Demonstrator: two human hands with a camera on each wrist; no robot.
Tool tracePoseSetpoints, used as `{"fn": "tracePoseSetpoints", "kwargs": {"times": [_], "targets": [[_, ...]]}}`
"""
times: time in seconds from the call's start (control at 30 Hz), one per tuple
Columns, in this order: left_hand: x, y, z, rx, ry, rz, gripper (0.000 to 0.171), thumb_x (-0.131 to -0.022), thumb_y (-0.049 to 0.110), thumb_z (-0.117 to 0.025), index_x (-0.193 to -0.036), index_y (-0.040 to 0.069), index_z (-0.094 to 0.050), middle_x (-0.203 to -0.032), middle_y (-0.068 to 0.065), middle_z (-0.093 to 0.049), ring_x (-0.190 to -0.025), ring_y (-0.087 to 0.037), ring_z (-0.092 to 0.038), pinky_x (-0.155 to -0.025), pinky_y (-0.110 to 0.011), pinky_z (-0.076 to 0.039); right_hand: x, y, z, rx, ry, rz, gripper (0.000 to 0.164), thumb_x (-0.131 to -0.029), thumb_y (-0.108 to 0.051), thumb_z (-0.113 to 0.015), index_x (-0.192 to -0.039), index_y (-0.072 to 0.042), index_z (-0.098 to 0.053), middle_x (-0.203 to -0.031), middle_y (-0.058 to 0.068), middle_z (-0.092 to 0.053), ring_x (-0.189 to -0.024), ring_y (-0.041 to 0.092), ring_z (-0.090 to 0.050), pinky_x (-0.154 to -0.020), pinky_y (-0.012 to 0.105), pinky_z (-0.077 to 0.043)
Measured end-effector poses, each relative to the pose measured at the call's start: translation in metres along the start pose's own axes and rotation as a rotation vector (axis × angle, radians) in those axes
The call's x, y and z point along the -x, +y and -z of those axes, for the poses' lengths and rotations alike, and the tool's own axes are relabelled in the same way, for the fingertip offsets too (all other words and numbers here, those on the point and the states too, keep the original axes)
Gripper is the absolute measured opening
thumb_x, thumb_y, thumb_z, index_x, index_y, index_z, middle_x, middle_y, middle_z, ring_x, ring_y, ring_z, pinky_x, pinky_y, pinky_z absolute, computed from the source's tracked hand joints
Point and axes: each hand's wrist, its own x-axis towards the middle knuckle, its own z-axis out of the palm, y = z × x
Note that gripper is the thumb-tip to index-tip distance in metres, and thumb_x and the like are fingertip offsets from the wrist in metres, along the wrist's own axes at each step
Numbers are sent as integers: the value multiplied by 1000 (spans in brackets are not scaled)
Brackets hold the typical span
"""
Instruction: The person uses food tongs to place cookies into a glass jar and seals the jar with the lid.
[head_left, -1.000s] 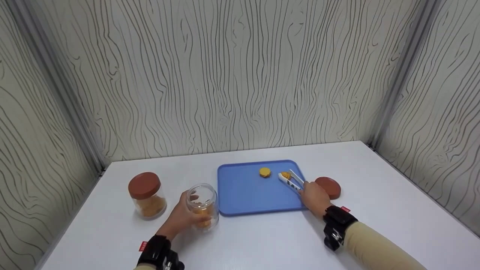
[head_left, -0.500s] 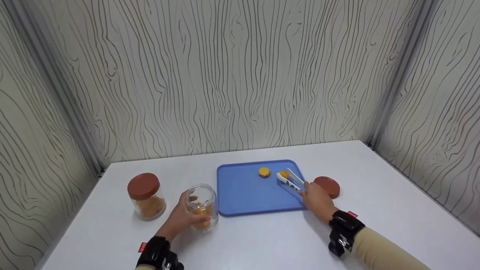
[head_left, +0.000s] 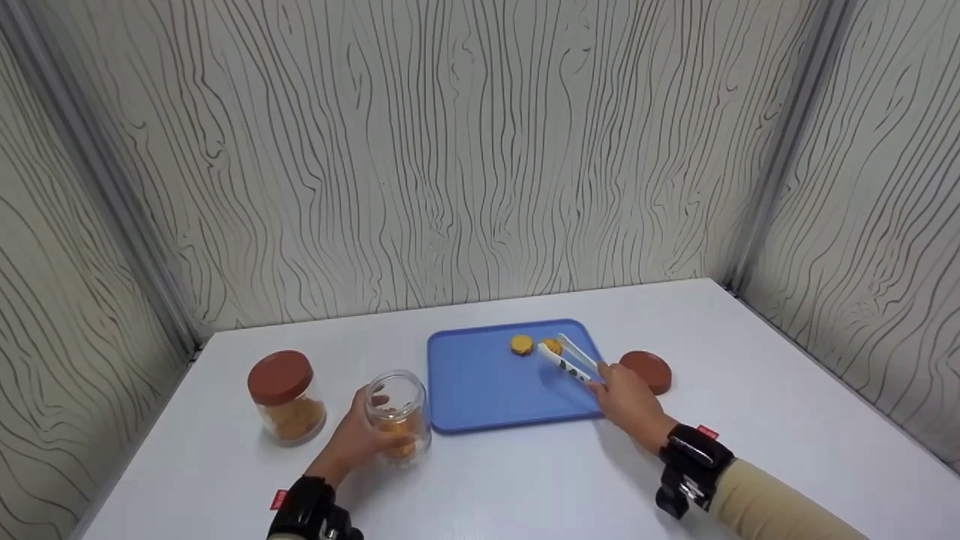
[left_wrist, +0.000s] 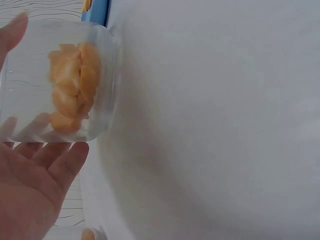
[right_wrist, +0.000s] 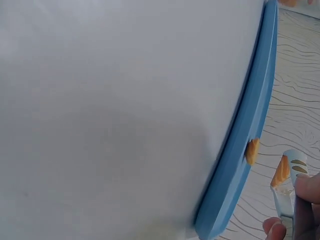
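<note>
My left hand (head_left: 358, 436) grips a clear jar (head_left: 411, 411) that stands uncovered on the table, fingers and thumb spread round its sides. Several orange-yellow cookies (left_wrist: 75, 82) lie at the bottom of the jar in the left wrist view. In my right hand (head_left: 630, 399) is a pair of white tongs (head_left: 574, 370) with dark printed marks. Between the tongs' tips sits a ridged golden cookie (right_wrist: 281, 171), over the back part of the blue tray (head_left: 487, 390). A second cookie (head_left: 521, 344) lies on the tray, just left of the tongs' tips.
A closed jar (head_left: 292, 414) of cookies with a brown lid (head_left: 280, 376) stands at the left. Another brown lid (head_left: 648, 370) lies by the tray's right edge, behind my right hand. A wood-patterned panel (head_left: 450, 165) rises behind the white table (head_left: 510, 487).
The tongs have shifted a little left with the ridged cookie between their tips, closer to the second cookie. My left hand stays round the jar. The head view has turned slightly.
</note>
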Motion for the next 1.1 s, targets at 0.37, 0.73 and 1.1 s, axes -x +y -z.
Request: {"fn": "tracePoseSetpoints", "kwargs": {"times": [0.37, 0.73, 1.1], "targets": [[-1, 0, 0, 0, -2, 8, 102, -66, 19, -90, -144, -2, -27, -138, -26, -44, -127, -44, -43, -105, -57, -35, 14, -22, 2, -103, -11, -9, 44, -92, -9, -65, -126, 16, -54, -111, 24, -62, -82, 22, -54, -64, 32, -45], [-1, -2, 1, -15, 3, 3, 102, -66, 21, -91, -144, -2, -28, -138, -26, -46, -126, -43, -44, -104, -56, -35, 21, -42, 3, -112, -15, 28, 43, -92, -12, -66, -126, 13, -57, -99, 13, -63, -73, 16, -49, -59, 26, -42], [4, 3, 3, 22, -18, 0, 100, -70, 15, -88, -144, -5, -25, -144, -31, -38, -132, -47, -37, -107, -56, -32, 27, -55, 3, -108, 9, 107, 40, -92, -10, -65, -123, 14, -58, -91, 11, -62, -73, 17, -49, -63, 31, -44]]}}
